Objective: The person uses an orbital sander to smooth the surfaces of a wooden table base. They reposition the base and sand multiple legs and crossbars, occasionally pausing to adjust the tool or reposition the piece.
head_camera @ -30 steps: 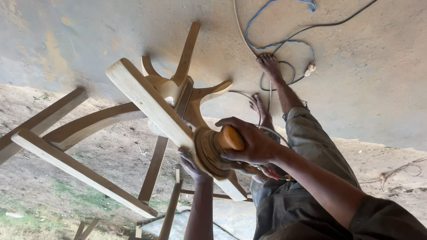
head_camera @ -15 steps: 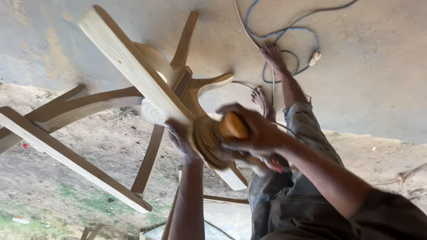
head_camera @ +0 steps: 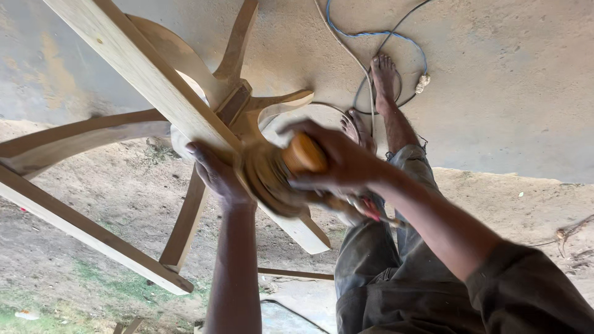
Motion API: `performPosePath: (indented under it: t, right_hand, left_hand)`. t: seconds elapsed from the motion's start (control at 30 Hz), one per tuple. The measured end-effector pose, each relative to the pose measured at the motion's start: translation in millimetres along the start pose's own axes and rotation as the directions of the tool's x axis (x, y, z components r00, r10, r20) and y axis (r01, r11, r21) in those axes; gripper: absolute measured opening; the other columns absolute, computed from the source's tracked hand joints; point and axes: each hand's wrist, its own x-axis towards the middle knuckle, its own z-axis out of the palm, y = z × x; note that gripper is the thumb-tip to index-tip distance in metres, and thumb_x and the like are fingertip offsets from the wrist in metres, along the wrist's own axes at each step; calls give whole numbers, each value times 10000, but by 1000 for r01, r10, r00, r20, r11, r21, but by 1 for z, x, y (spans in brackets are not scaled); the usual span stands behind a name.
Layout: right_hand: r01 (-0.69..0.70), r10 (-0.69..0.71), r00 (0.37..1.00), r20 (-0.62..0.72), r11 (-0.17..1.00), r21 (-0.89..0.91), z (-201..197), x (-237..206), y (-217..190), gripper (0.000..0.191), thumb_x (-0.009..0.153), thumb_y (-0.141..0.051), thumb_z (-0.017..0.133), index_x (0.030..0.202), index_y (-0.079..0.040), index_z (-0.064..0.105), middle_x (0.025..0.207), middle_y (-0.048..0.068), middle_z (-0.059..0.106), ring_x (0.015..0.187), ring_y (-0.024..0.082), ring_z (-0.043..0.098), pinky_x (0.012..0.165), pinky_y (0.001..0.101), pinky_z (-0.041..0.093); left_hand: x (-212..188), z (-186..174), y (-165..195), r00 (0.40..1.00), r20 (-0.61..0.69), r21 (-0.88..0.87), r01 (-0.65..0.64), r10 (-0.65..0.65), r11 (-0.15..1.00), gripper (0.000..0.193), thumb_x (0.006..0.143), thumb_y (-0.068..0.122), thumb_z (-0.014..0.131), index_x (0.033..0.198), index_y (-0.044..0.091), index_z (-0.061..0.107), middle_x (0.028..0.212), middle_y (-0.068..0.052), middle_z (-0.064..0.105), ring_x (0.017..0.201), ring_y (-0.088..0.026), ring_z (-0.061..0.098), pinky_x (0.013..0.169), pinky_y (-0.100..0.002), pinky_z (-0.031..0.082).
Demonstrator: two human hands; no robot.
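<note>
A pale wooden chair frame [head_camera: 142, 74] with curved legs and straight rails fills the left and middle of the head view. My left hand [head_camera: 216, 173] grips the underside of its long straight rail. My right hand [head_camera: 340, 161] is closed over the orange knob of a dusty disc sander [head_camera: 278, 176], whose round pad presses against the same rail just right of my left hand. The sander is blurred. My bare feet [head_camera: 371, 105] stand on the concrete beyond.
Blue and grey power cables [head_camera: 371, 43] loop over the grey concrete floor [head_camera: 507, 93] near my feet. Bare dirt ground [head_camera: 93, 204] with bits of grass lies under the frame. My dark trousers [head_camera: 383, 272] fill the lower right.
The view has closed in on the frame, so the rail now runs off the top left. The sander and both hands have shifted slightly along the rail, still pressed against it.
</note>
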Motion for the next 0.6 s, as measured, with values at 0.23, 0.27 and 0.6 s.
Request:
performPosePath:
  t: [0.23,0.27,0.6]
  right_hand:
    - [39,-40,998,44,999,17,7,-57,-2,762,807,-312,862,1437,-119,480,1218,167,681,1110,308,706,1006,453,582]
    - [95,-96,995,23,995,20,9,-65,-3,761,823,-307,858,1447,-113,469,1242,179,671,1128,324,697,1003,464,582]
    - [12,-11,998,67,1000,-14,7,-39,43,726,824,-325,851,1421,-124,491,1209,148,685,1018,261,728,938,416,648]
  left_hand:
    - [-9,10,15,989,88,109,-125,115,986,861,1063,658,267,1522,-58,400,1378,-252,524,1299,-291,587,1146,-431,519]
    - [-10,9,15,991,78,124,-120,111,985,853,1067,655,268,1525,-54,387,1396,-251,522,1302,-292,585,1151,-432,515]
    - [1,4,12,975,154,151,-181,158,972,865,1055,646,181,1509,-30,470,1478,-270,548,1405,-358,552,1173,-503,456]
